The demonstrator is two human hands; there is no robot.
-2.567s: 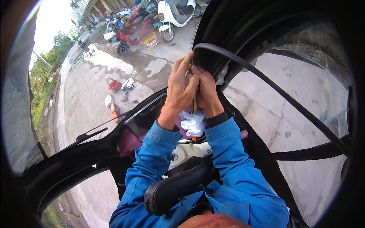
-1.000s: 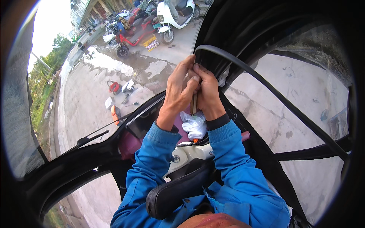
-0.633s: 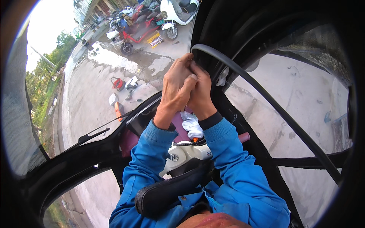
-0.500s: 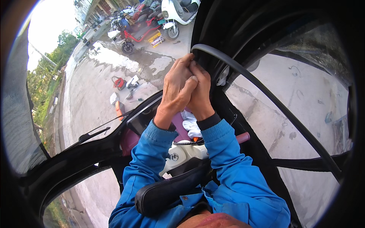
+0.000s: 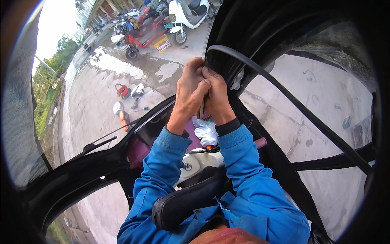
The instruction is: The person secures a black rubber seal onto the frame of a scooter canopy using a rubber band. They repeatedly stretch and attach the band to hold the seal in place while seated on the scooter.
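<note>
My left hand (image 5: 189, 90) and my right hand (image 5: 217, 93) are raised together at the front edge of a vehicle's cabin. Their fingers are closed against each other, and both thumbs show. At the fingertips, a black rubber strip (image 5: 280, 83) bends over and runs down behind them; its gripped part is hidden. From there the strip arcs away to the lower right, hanging loose. A thin brownish bar (image 5: 201, 109) shows between my wrists; I cannot tell what it is. Both forearms are in blue sleeves.
Below my arms are a white handlebar cover (image 5: 194, 166), a pink handgrip (image 5: 260, 143) and a white plastic bag (image 5: 206, 132). A wiper (image 5: 99, 143) crosses the windscreen. Outside, a red looped item (image 5: 122, 90) and an orange object (image 5: 124, 120) lie on the ground, with parked scooters (image 5: 183, 20) beyond.
My hands stay closed at nearly the same place. The brownish bar now shows between my wrists. The view has shifted slightly.
</note>
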